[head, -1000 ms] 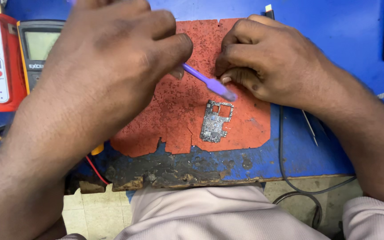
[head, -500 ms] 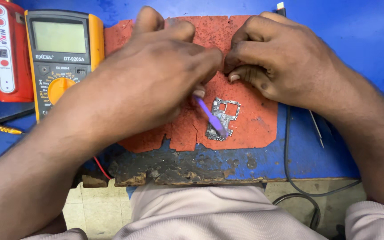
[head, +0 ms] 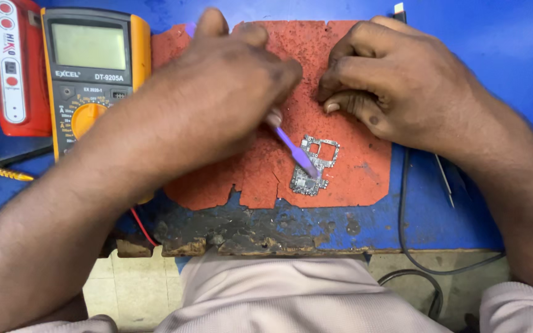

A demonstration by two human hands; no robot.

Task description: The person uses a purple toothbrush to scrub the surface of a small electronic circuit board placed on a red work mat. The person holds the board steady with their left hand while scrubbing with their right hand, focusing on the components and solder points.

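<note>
The purple stick (head: 294,148), pinched in the left hand (head: 229,86), has been lowered onto the circuit board (head: 313,165); the right hand (head: 390,80) is curled, empty.

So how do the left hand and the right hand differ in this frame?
The left hand grips a purple plastic tool, its tip on the small circuit board; the right hand holds no visible tool. The left hand reaches diagonally across the red mat; the right hand rests curled, fingertips pressed on the mat, apart from the board. Both are bare and over the mat.
</note>
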